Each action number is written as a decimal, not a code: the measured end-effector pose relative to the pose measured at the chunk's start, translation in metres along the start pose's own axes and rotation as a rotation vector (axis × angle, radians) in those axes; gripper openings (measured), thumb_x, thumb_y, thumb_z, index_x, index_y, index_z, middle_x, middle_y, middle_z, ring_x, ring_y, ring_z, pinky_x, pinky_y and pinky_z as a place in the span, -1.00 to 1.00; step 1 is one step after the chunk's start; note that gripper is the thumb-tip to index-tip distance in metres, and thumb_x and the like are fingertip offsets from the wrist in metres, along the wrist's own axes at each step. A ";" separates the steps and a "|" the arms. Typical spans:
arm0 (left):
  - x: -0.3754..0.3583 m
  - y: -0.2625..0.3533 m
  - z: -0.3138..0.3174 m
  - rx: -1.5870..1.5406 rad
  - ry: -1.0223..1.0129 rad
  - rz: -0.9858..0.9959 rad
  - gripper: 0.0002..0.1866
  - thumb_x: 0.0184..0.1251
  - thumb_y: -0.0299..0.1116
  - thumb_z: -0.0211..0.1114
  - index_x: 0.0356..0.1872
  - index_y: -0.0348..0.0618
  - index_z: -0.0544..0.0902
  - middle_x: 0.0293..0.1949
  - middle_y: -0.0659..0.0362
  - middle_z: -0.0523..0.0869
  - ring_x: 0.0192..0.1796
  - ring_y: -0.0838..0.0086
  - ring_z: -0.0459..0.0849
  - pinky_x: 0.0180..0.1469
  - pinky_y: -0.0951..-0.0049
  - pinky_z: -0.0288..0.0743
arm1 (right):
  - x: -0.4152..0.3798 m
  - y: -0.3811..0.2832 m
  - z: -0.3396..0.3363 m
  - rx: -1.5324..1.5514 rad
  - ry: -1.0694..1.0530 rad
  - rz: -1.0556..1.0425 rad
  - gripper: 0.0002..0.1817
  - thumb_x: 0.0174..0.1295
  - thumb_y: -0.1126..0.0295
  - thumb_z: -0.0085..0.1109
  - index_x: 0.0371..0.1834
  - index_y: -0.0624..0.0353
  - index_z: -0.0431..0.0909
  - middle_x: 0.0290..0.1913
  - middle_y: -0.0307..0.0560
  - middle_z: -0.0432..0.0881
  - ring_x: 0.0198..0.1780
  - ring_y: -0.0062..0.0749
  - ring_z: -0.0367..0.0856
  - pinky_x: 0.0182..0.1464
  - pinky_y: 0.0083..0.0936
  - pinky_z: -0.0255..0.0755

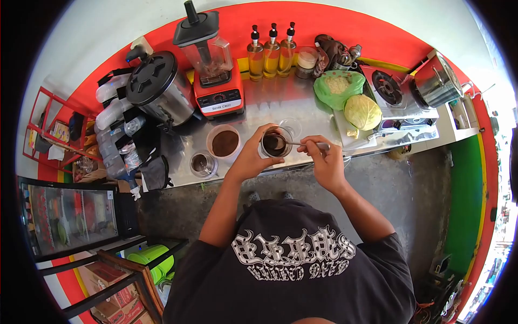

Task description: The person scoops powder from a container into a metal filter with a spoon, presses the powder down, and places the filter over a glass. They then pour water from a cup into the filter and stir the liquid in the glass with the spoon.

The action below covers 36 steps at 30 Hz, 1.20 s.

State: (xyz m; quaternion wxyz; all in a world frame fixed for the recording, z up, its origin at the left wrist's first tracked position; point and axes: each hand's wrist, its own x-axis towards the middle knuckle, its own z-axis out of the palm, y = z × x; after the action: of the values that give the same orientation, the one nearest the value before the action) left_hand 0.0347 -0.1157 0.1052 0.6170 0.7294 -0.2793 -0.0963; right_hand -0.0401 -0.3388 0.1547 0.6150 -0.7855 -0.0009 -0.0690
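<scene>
My left hand is wrapped around a clear cup near the counter's front edge. Dark contents show inside the cup. A metal spoon dips into it, its handle pinched between the fingers of my right hand. Left of the cup stands a pale tub of brown powder, perhaps ground coffee. Beside that tub is a small glass mug with something dark at its bottom. Just behind the cup lies a clear round lid or dish.
A red blender and a large steel pot with black lid stand at the back left. Three pump bottles line the wall. Right are a cabbage, a green bag, a gas stove and a tall pot.
</scene>
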 end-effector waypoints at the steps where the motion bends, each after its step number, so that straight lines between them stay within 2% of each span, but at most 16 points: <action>1: 0.002 -0.003 0.003 -0.006 -0.006 0.002 0.03 -0.02 -0.43 0.78 0.53 -0.19 0.38 0.35 0.09 0.65 0.44 0.32 0.59 0.54 0.30 0.40 | 0.001 -0.005 -0.009 -0.005 0.007 0.003 -0.82 0.59 0.45 0.17 -0.01 0.36 0.69 -0.19 -0.03 0.82 -0.11 -0.36 0.75 0.00 -0.43 0.58; 3: 0.006 -0.010 0.009 -0.035 -0.090 0.013 0.01 -0.01 -0.42 0.79 0.52 -0.20 0.39 0.34 0.11 0.65 0.44 0.36 0.58 0.53 0.32 0.41 | 0.008 -0.016 -0.028 -0.481 -0.282 -0.615 -0.81 0.35 0.59 0.27 0.00 0.29 0.71 -0.15 -0.09 0.79 -0.04 -0.17 0.72 0.04 -0.36 0.61; 4: 0.008 -0.010 0.013 -0.041 -0.097 0.017 0.01 -0.01 -0.42 0.79 0.52 -0.20 0.39 0.34 0.11 0.65 0.44 0.36 0.58 0.53 0.32 0.41 | 0.009 -0.024 -0.031 -0.560 -0.324 -0.724 -0.67 0.10 0.61 0.36 -0.02 0.23 0.71 -0.10 -0.10 0.75 0.02 -0.03 0.68 0.05 -0.26 0.63; 8: 0.017 -0.007 0.024 -0.147 -0.178 0.024 -0.01 0.01 -0.42 0.78 0.51 -0.20 0.41 0.34 0.11 0.64 0.43 0.37 0.58 0.53 0.32 0.40 | 0.008 -0.040 -0.041 -0.850 -0.385 -0.834 -0.71 0.14 0.50 0.39 -0.03 0.17 0.71 -0.19 -0.14 0.72 -0.03 -0.10 0.70 0.04 -0.22 0.62; 11: 0.025 -0.005 0.031 -0.153 -0.178 0.061 -0.02 0.03 -0.44 0.77 0.52 -0.20 0.41 0.33 0.11 0.64 0.42 0.36 0.58 0.53 0.32 0.40 | 0.003 -0.040 -0.046 -0.906 -0.412 -0.798 -0.68 0.11 0.45 0.43 -0.03 0.17 0.70 -0.19 -0.13 0.70 -0.01 -0.16 0.71 0.06 -0.24 0.61; 13: 0.028 -0.004 0.035 -0.137 -0.155 0.089 -0.02 0.03 -0.45 0.76 0.52 -0.20 0.41 0.32 0.12 0.64 0.42 0.36 0.58 0.53 0.32 0.40 | -0.003 -0.043 -0.046 -0.829 -0.384 -0.606 -0.71 0.18 0.54 0.39 -0.01 0.21 0.73 -0.19 -0.08 0.75 -0.04 -0.15 0.74 0.00 -0.27 0.63; 17: 0.027 -0.009 0.036 -0.145 -0.089 0.054 -0.02 0.02 -0.47 0.75 0.52 -0.19 0.41 0.31 0.12 0.64 0.42 0.36 0.58 0.54 0.31 0.38 | -0.011 -0.028 -0.039 -0.635 -0.237 -0.461 -0.83 0.36 0.54 0.32 -0.02 0.27 0.74 -0.23 -0.03 0.77 -0.16 -0.15 0.76 -0.04 -0.33 0.62; 19: 0.025 -0.009 0.034 -0.177 -0.080 0.029 -0.02 0.01 -0.47 0.75 0.52 -0.18 0.41 0.31 0.13 0.63 0.42 0.36 0.58 0.55 0.31 0.37 | -0.014 -0.022 -0.033 -0.373 -0.074 -0.224 -0.84 0.51 0.48 0.23 -0.05 0.35 0.74 -0.27 0.02 0.79 -0.27 -0.19 0.74 -0.21 -0.28 0.62; 20: 0.024 -0.008 0.032 -0.152 -0.082 0.031 -0.01 0.01 -0.47 0.76 0.53 -0.18 0.41 0.32 0.12 0.63 0.43 0.36 0.57 0.55 0.31 0.36 | -0.015 -0.018 -0.030 -0.370 -0.080 -0.230 -0.84 0.51 0.48 0.23 -0.05 0.35 0.74 -0.27 0.02 0.79 -0.27 -0.19 0.74 -0.21 -0.28 0.62; 22: 0.023 -0.009 0.028 -0.123 -0.076 0.032 0.00 0.01 -0.46 0.76 0.53 -0.18 0.40 0.34 0.12 0.63 0.44 0.35 0.57 0.56 0.30 0.35 | -0.015 -0.008 -0.023 -0.069 0.050 0.080 -0.77 0.60 0.44 0.12 -0.01 0.37 0.73 -0.21 -0.04 0.83 -0.27 -0.41 0.70 -0.20 -0.40 0.59; 23: 0.022 -0.012 0.027 -0.099 -0.069 0.024 0.01 0.00 -0.45 0.76 0.54 -0.17 0.40 0.35 0.11 0.62 0.45 0.34 0.57 0.57 0.30 0.35 | -0.013 0.000 -0.022 -0.066 0.041 0.076 -0.77 0.60 0.44 0.12 -0.01 0.37 0.73 -0.21 -0.04 0.83 -0.27 -0.41 0.70 -0.20 -0.40 0.59; 25: 0.020 -0.015 0.023 -0.072 -0.054 0.012 0.02 0.00 -0.45 0.76 0.55 -0.17 0.39 0.36 0.11 0.62 0.46 0.33 0.56 0.57 0.29 0.35 | -0.009 0.014 -0.022 0.242 0.113 0.266 -0.72 0.65 0.39 0.05 0.01 0.38 0.71 -0.17 -0.05 0.85 -0.26 -0.55 0.64 -0.16 -0.50 0.55; 26: 0.019 -0.016 0.021 -0.049 -0.050 0.013 0.02 0.00 -0.45 0.76 0.55 -0.17 0.38 0.37 0.11 0.62 0.47 0.32 0.56 0.57 0.29 0.35 | -0.008 0.018 -0.022 0.245 0.102 0.266 -0.72 0.65 0.39 0.05 0.01 0.38 0.71 -0.17 -0.05 0.85 -0.26 -0.55 0.64 -0.16 -0.50 0.55; 28: 0.015 -0.018 0.017 -0.023 -0.036 0.006 0.03 0.00 -0.45 0.76 0.55 -0.17 0.38 0.37 0.10 0.61 0.47 0.31 0.56 0.57 0.28 0.35 | -0.005 0.022 -0.019 0.489 0.126 0.415 -0.73 0.65 0.38 0.05 0.04 0.36 0.69 -0.16 -0.01 0.84 -0.25 -0.55 0.64 -0.12 -0.57 0.51; 32: 0.007 -0.021 0.012 -0.026 0.009 -0.044 0.01 0.02 -0.47 0.74 0.55 -0.17 0.37 0.38 0.09 0.60 0.48 0.30 0.55 0.57 0.28 0.36 | 0.000 0.030 -0.008 0.533 0.135 0.472 -0.73 0.66 0.35 0.06 0.03 0.34 0.69 -0.15 0.01 0.85 -0.24 -0.55 0.64 -0.12 -0.56 0.51; 36: -0.002 -0.033 0.012 -0.069 0.037 -0.057 0.00 0.05 -0.48 0.73 0.55 -0.17 0.35 0.38 0.07 0.60 0.49 0.29 0.54 0.58 0.27 0.35 | 0.001 0.027 -0.003 0.352 0.078 0.315 -0.72 0.68 0.35 0.04 0.05 0.35 0.69 -0.13 0.01 0.84 -0.16 -0.53 0.68 -0.08 -0.54 0.52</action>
State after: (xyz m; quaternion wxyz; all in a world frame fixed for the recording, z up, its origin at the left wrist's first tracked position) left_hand 0.0368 -0.1220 0.0703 0.6440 0.7170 -0.2433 -0.1098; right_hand -0.0366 -0.3484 0.1290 0.7454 -0.6532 0.1335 -0.0014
